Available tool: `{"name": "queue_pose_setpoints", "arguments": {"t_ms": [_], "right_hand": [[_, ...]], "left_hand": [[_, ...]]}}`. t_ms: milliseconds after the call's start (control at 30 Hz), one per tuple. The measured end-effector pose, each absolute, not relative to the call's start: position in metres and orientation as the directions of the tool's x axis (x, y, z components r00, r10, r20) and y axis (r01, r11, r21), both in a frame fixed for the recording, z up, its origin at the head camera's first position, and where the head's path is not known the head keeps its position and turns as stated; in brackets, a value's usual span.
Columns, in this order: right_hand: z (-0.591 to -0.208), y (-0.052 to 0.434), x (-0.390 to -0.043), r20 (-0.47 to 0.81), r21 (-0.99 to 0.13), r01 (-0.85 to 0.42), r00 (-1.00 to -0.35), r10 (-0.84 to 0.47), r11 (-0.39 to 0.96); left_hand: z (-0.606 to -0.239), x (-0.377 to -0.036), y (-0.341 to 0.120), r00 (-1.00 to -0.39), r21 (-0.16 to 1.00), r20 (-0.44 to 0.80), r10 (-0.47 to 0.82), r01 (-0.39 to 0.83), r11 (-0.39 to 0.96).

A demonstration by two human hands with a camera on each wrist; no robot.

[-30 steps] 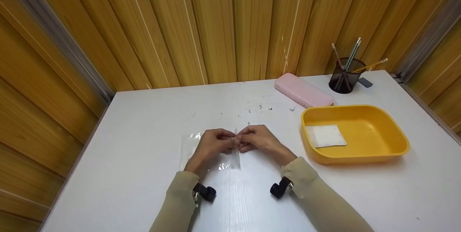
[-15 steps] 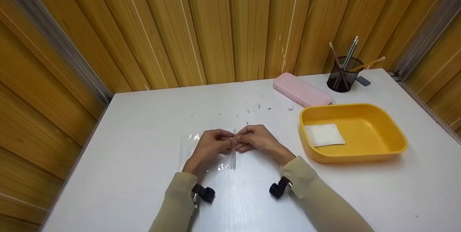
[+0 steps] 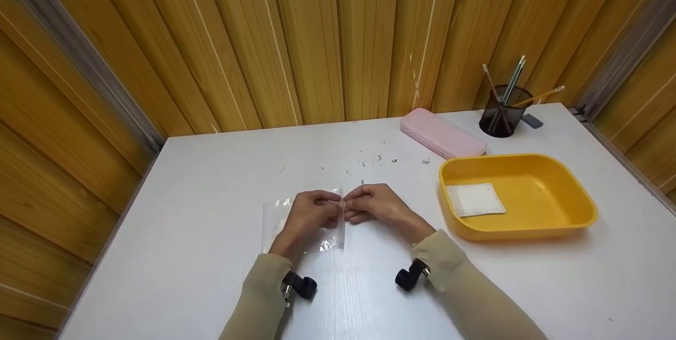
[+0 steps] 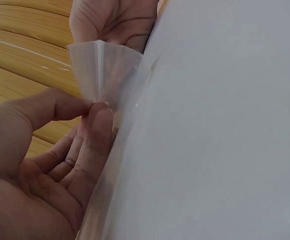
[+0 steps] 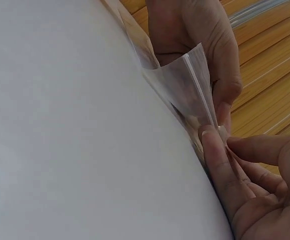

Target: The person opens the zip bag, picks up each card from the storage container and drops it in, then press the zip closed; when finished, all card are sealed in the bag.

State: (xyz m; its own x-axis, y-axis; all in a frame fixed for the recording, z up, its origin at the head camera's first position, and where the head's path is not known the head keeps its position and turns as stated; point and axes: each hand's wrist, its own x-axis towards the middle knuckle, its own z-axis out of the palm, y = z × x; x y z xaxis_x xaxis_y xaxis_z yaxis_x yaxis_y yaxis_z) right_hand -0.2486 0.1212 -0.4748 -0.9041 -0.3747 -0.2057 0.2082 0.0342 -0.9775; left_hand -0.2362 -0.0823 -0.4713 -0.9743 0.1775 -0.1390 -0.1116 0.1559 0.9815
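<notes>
clear bag (image 3: 303, 218) edge pinched, both hands (image 3: 311, 213)

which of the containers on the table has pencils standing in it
The black mesh cup at the far right corner: pencils stick up out of it. The yellow tray holds only a white square pad, and the pink case is closed.

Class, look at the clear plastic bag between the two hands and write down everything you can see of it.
The clear plastic bag is a small, thin, see-through pouch with a ridged zip strip along its mouth edge. It lies mostly flat on the white table. The left hand and right hand each pinch its right edge, lifting that end. Whether it holds anything cannot be told.
</notes>
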Motion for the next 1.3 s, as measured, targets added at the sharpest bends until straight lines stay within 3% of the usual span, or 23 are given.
{"name": "queue_pose_setpoints", "arguments": {"t_ms": [167,400,733,1000,1300], "right_hand": [[-0.4745,0.1223,-0.2505,-0.211,-0.973,0.231,-0.901,-0.38,-0.007],[-0.4727,0.1234,-0.2501,-0.212,-0.965,0.255,-0.904,-0.371,-0.069],[-0.4712,0.1241,-0.2495,-0.211,-0.965,0.252,-0.907,-0.366,-0.069],[-0.4699,0.1197,-0.2476,-0.193,-0.964,0.24,-0.928,-0.319,-0.118],[-0.4691,0.1162,-0.2449,-0.178,-0.977,0.206,-0.933,-0.313,-0.058]], "left_hand": [[-0.4709,-0.2362,-0.083,-0.973,0.985,-0.151,0.175,-0.132,0.112],[-0.4722,-0.2374,-0.084,-0.964,0.995,-0.086,0.253,-0.072,0.066],[-0.4704,-0.2379,-0.0854,-0.956,0.996,-0.073,0.285,-0.055,0.07],[-0.47,-0.2377,-0.0871,-0.97,0.995,-0.009,0.241,0.016,0.102],[-0.4694,-0.2401,-0.0848,-0.984,0.998,0.018,0.179,0.03,0.063]]}}
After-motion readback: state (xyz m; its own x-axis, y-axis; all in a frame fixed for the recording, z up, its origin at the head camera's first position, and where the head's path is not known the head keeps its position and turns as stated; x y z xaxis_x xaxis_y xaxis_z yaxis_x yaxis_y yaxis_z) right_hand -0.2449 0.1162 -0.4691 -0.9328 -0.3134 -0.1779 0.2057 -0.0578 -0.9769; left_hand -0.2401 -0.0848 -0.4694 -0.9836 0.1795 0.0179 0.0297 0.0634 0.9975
